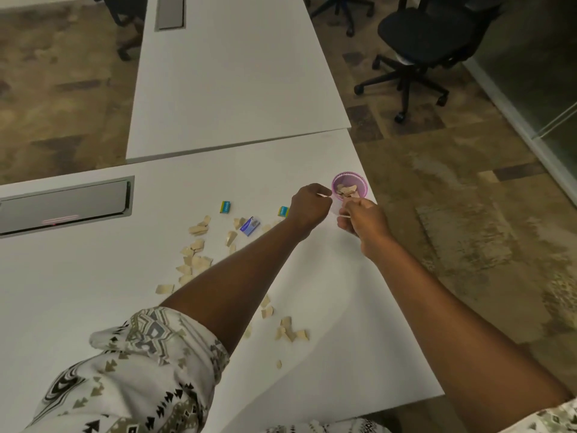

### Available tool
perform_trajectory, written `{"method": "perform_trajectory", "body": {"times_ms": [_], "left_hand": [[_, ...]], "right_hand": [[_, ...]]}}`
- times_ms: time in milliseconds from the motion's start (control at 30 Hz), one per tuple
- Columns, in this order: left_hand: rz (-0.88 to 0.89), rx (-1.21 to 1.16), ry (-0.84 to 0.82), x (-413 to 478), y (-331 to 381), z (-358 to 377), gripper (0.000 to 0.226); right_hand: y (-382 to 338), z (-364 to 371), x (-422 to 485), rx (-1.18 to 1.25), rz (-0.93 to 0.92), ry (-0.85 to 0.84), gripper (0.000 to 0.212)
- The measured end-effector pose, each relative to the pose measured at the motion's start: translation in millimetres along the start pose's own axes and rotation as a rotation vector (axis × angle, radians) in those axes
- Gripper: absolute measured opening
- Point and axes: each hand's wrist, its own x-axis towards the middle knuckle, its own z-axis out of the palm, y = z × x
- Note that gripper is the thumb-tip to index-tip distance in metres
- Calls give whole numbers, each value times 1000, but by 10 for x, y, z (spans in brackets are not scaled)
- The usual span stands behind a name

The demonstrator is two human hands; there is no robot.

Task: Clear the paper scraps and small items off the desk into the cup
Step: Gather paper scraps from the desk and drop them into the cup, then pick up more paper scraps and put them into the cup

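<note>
A small purple cup (359,182) stands near the right edge of the white desk (93,301), with pale paper scraps inside it. My left hand (307,206) is just left of the cup's rim, fingers curled and pinching a thin pale scrap. My right hand (363,218) is at the cup's near side and pinches another pale scrap at its fingertips. Several paper scraps (195,260) lie scattered on the desk left of and under my left forearm. Two small teal boxes (225,206) and a small blue box (250,225) lie among them.
A recessed grey cable tray (62,204) sits at the desk's left. A second white desk (231,73) adjoins at the back. A black office chair (427,35) stands on the carpet to the right. The desk's right edge runs close behind the cup.
</note>
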Motion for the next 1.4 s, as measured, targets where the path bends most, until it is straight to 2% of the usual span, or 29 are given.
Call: {"method": "perform_trajectory", "body": {"times_ms": [267,500,633,700,800,933,1000,1100,1167,1300,1400], "left_hand": [[-30,167,-7,-593,-936,-451,21],[17,430,-24,-1160,-1918,-811,23],[130,583,52,-1571,-2476,-1061,40],[139,689,158,-1786,-2743,-1192,58],[-6,727,285,-2091,-3139,-1360,82],[-298,660,367,-2379,-3572,-1474,94],[-369,600,370,-2449,-3691,-1468,97],[-353,584,343,-2453,-3733,-1394,97],[-318,606,314,-2414,-3695,-1342,98],[-112,688,240,-2354,-3643,-1302,97],[-26,703,230,-2365,-3655,-1295,97]], "right_hand": [[731,100,-717,-161,71,-30,15],[1419,380,-1251,-612,34,-149,23],[1751,470,-1456,-834,-58,-83,32],[1875,487,-1529,-855,-32,-29,36],[1973,567,-1607,-870,40,-5,42],[1991,791,-1700,-834,51,4,42],[1965,928,-1738,-792,35,-50,42],[1900,1117,-1783,-715,14,-170,47],[1871,1193,-1807,-721,-16,-172,47],[1908,1108,-1877,-781,-40,-15,40],[2018,950,-1951,-757,67,82,35]]}}
